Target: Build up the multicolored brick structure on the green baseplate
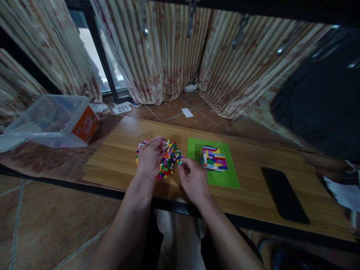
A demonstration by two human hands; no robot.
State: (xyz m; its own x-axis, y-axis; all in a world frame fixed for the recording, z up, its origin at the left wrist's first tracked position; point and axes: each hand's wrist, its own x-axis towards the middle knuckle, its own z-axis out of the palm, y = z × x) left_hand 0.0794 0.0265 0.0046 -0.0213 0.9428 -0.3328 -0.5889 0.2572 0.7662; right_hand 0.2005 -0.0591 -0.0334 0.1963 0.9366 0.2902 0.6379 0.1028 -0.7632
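Note:
A heap of small, many-coloured toy bricks lies loose on the wooden board. My left hand is over the heap's left part, fingers loosely bent and apart, with nothing visible in them; it hides some bricks. At the heap's right edge, my right hand pinches a small pale teal brick between thumb and forefinger. Just beyond that hand, a green studded baseplate carries a block-shaped build of stacked coloured bricks, its top stepped in stripes. The right hand's knuckles overlap the plate's lower left edge in view.
A clear plastic box with an orange label stands at the left end of the table. A dark flat phone-like slab lies on the wooden board at the right. Papers sit at the far right. Striped curtains hang behind.

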